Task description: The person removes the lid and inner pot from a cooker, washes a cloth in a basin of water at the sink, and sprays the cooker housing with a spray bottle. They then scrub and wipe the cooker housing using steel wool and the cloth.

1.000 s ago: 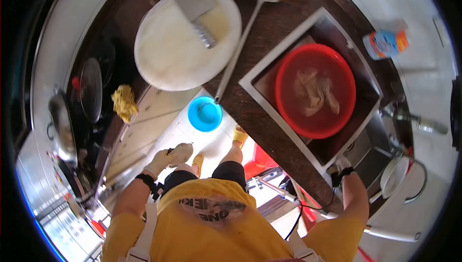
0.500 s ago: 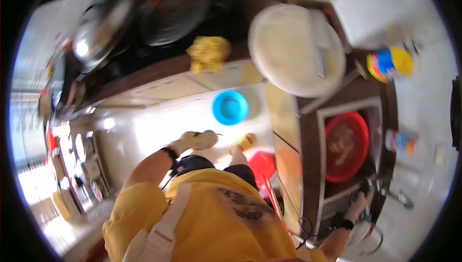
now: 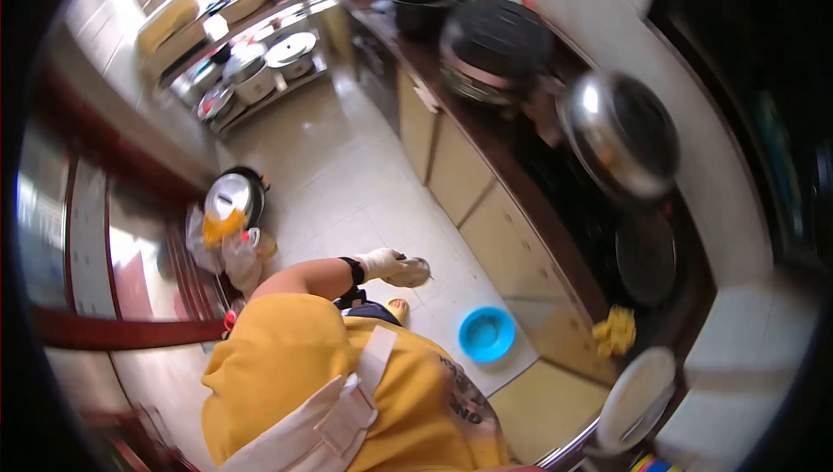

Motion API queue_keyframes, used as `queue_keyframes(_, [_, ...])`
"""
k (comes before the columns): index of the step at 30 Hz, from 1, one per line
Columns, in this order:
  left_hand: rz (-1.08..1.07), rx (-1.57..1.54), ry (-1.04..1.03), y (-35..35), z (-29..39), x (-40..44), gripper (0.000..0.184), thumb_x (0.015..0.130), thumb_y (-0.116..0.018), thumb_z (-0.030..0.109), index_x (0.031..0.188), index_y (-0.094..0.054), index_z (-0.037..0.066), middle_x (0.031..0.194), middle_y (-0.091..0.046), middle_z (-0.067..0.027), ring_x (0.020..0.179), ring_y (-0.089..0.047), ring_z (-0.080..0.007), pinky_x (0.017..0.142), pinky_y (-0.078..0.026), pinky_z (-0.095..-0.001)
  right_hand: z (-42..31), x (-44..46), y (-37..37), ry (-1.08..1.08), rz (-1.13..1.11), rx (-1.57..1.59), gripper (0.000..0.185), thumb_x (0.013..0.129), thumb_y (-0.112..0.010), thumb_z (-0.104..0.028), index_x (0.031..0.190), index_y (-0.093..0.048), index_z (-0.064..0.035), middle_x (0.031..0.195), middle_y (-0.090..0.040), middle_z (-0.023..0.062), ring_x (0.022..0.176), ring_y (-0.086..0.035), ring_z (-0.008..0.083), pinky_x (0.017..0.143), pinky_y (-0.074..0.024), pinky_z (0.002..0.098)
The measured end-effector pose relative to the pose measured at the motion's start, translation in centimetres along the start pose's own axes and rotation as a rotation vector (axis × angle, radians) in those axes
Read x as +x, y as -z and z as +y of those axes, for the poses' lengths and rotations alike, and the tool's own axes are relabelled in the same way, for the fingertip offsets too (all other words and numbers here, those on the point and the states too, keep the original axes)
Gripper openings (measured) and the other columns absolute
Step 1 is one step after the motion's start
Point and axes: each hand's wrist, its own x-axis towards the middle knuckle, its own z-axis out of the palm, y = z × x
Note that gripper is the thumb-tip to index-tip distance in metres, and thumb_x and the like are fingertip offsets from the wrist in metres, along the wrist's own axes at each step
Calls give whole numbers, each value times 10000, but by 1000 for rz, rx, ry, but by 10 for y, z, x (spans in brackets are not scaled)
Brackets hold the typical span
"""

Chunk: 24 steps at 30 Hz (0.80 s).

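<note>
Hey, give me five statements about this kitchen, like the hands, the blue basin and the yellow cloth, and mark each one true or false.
1. The left hand wears a pale glove. True.
2. The left hand is holding the blue basin. False: it holds a pale object, too blurred to name; the basin is on the floor.
3. A lidded pot stands on the floor. True.
4. The yellow cloth lies inside the basin. False: it is at the edge of the counter.
5. The right hand is out of view. True.
</note>
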Motion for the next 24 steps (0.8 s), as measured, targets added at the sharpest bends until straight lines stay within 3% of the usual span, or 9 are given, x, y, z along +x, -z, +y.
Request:
queue_keyframes(2, [117,-323,46,52,-23,-39,317,979,-614,243,1198,-653,16,1088,-710,-102,990,-690,-255,886,-537,-334,-59,15,-43,59,-125,1,506,865,-457,-31,1359,-550,27,1247,-640,152,1079,-623,241,937,-504,347])
queue_keyframes(3, [22,-891,23,70,-37,-51,205,994,-583,181,1119,-660,38,1084,-697,-120,980,-683,-266,842,-543,-359,-90,19,-62,85,-183,2,507,863,-455,-32,1358,-550,28,1243,-641,149,1071,-625,236,932,-506,343])
queue_keyframes(5, [184,-796,94,107,-70,-57,148,1014,-551,158,1086,-627,55,1063,-676,-130,1066,-647,-258,884,-520,-355,-151,29,-101,131,-285,24,508,860,-452,-32,1355,-550,28,1235,-644,142,1055,-629,225,921,-510,337])
queue_keyframes(8, [-83,-1149,-101,140,-158,-28,211,1037,-548,268,1196,-543,130,1011,-645,-88,1049,-635,-238,784,-512,-361,-237,37,-157,189,-434,99,510,855,-446,-34,1351,-551,30,1222,-647,133,1031,-635,208,905,-517,328])
queue_keyframes(10, [106,-1454,-116,151,-117,-46,134,1019,-559,287,1077,-540,169,902,-600,-56,731,-591,-204,589,-502,-372,-297,41,-196,205,-557,196,512,852,-443,-35,1348,-551,30,1214,-650,127,1015,-638,197,895,-521,322])
queue_keyframes(14, [22,-1409,-56,206,-119,0,335,1011,-600,307,1293,-536,138,1181,-636,-46,1062,-630,-166,849,-548,-372,-465,31,-301,249,-974,547,515,845,-436,-36,1342,-551,32,1197,-655,115,983,-646,174,874,-530,309])
queue_keyframes(17, [37,-1476,-113,279,-60,-13,396,994,-633,317,1339,-537,147,1203,-647,-31,1020,-632,-155,769,-568,-341,-617,-7,-424,219,-1333,834,629,758,-407,54,1376,-525,49,1285,-632,167,1094,-663,280,964,-550,421])
queue_keyframes(21, [37,-1679,-68,389,-58,19,396,997,-624,311,1344,-544,137,1231,-638,-57,1036,-627,-205,780,-567,-357,-781,-106,-574,159,-1784,1051,634,835,-335,76,1466,-400,74,1478,-472,249,1323,-526,381,1115,-432,547])
queue_keyframes(24, [16,-1901,-275,476,-44,10,396,988,-630,328,1314,-555,115,1192,-647,-91,1034,-625,-251,762,-563,-380,-882,-196,-644,-18,-2090,1030,566,864,-369,87,1426,-430,86,1385,-550,234,1238,-592,352,1078,-480,480])
